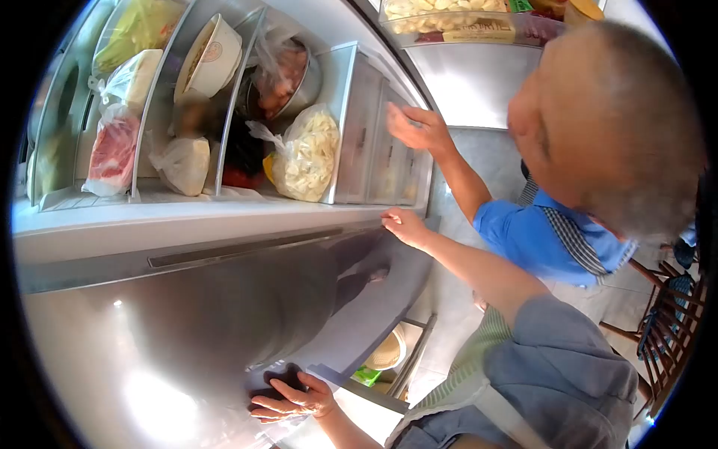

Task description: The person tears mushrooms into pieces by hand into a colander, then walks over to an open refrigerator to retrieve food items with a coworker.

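Observation:
The view is turned sideways, with the refrigerator's upper part toward the left. My left hand lies with fingers spread against the glossy refrigerator door, its dark reflection beside the fingertips. My right hand is closed, its fingers curled at the edge of that door near the lower corner. Behind the door edge, the open compartment holds a bag of pale peeled cloves, a metal pot with bagged meat, a white bowl and a bag of red meat.
Another person in a blue shirt leans in close on the right, with an open hand beside the clear drawers. The other door's shelf holds packed food. A wooden chair stands behind, and an open lower drawer holds a round basket.

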### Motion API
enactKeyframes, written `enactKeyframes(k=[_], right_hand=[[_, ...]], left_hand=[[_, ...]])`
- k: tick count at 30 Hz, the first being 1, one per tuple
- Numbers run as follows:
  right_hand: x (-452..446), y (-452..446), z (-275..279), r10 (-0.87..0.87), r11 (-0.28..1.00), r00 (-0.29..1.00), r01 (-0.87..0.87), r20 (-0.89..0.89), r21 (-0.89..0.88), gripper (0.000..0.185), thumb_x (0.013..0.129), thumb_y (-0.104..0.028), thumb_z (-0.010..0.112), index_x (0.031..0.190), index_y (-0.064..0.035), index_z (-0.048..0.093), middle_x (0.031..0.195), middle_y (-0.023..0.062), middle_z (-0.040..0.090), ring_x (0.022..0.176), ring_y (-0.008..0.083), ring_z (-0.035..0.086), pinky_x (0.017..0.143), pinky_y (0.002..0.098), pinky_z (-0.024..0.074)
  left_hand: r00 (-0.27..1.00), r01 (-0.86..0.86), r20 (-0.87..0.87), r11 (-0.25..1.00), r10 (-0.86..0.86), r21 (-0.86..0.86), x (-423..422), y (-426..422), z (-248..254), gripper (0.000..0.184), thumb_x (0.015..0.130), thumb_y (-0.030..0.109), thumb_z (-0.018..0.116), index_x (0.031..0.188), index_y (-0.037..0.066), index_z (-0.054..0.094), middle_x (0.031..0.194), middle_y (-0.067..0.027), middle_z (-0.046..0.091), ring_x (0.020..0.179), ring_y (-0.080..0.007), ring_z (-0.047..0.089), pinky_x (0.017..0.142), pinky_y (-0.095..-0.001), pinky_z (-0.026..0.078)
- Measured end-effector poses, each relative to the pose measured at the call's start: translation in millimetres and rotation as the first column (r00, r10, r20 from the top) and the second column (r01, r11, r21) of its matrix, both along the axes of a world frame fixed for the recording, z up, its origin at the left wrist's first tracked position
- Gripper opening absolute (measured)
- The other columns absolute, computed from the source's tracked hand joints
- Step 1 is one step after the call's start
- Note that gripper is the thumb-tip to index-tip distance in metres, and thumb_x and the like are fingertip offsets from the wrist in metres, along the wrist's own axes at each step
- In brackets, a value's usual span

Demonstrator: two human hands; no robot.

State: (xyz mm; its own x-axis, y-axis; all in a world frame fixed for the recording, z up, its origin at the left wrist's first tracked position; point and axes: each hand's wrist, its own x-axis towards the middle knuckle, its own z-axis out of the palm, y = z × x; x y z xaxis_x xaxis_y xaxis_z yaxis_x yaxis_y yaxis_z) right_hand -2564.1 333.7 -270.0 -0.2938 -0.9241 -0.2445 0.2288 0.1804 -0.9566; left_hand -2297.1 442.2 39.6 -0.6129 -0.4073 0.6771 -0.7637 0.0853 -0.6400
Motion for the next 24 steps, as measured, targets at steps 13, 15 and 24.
enactKeyframes(k=[13,15,24], right_hand=[[-7.1,7.7,30.2,0.058,0.995,0.99,-0.067,-0.128,-0.067,0.035,0.096,-0.021,0.056,0.124,-0.0008,0.059,0.116,0.0124,0.066,0.105,0.0197,0.063,0.089,0.0349,0.0488],[-2.7,16.5,27.5,0.073,0.997,0.988,-0.078,-0.135,-0.03,0.038,0.096,-0.022,0.055,0.127,-0.0002,0.056,0.12,0.0135,0.064,0.107,0.0202,0.062,0.091,0.0353,0.0477],[15.5,47.5,11.9,0.105,0.991,0.982,-0.091,-0.157,0.093,0.051,0.096,-0.024,0.052,0.139,0.0026,0.045,0.136,0.0184,0.054,0.118,0.0222,0.056,0.101,0.037,0.0429]], left_hand=[[1.0,0.002,-0.021,1.0,-0.002,0.005,10.4,0.1,-0.8,0.048,0.101,0.036,0.047,0.139,0.007,0.05,0.153,-0.0328,0.03,0.143,-0.0574,0.016,0.113,-0.0695,0.005],[0.999,0.018,-0.029,1.0,-0.018,-0.001,12.0,-0.9,0.5,0.048,0.101,0.036,0.046,0.138,0.007,0.051,0.153,-0.0322,0.03,0.143,-0.0569,0.017,0.113,-0.0687,0.005],[0.998,0.058,-0.033,0.998,-0.058,-0.014,8.8,-2.3,2.4,0.049,0.1,0.035,0.047,0.138,0.007,0.055,0.154,-0.0285,0.032,0.146,-0.0505,0.018,0.112,-0.0678,0.01]])
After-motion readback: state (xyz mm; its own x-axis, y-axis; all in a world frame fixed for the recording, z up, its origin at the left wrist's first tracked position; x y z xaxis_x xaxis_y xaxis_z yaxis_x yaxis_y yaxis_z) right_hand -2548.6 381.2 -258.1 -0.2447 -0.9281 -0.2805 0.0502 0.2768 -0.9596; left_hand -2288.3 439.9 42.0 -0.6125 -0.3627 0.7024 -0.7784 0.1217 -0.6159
